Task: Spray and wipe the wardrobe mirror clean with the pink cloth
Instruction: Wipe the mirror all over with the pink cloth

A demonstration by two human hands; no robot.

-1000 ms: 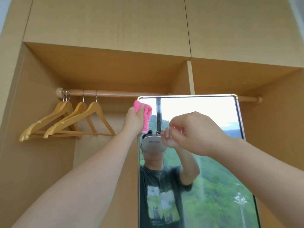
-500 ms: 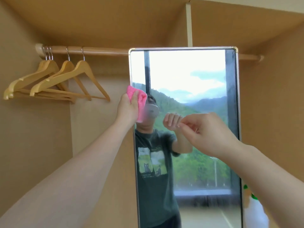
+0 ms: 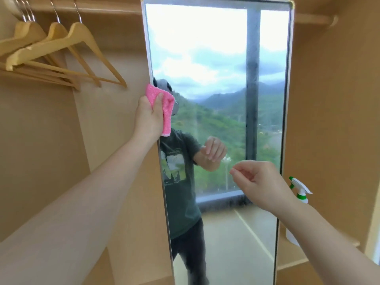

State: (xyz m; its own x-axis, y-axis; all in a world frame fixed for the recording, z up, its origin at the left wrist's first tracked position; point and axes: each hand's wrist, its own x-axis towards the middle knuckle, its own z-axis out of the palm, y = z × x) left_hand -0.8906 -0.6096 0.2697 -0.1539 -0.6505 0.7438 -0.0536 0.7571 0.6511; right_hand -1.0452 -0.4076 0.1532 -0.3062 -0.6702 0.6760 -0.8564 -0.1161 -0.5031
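Observation:
The tall wardrobe mirror (image 3: 216, 58) stands upright in the middle and reflects a window, green hills and me. My left hand (image 3: 148, 120) grips the folded pink cloth (image 3: 165, 108) and presses it against the mirror's left edge, about a third of the way down. My right hand (image 3: 261, 184) hovers in front of the mirror's lower right part with loosely curled fingers and nothing in it. A white spray bottle (image 3: 299, 190) with a green nozzle stands on a shelf just right of the mirror, partly hidden behind my right wrist.
Several wooden hangers (image 3: 61, 50) hang from the rail (image 3: 107, 9) at the upper left. Wardrobe walls close in on both sides. A low wooden shelf (image 3: 287, 258) runs along the lower right behind the mirror.
My left hand has slid the cloth down the mirror's left edge. My right hand has dropped lower. The view has tilted down, bringing the spray bottle into sight.

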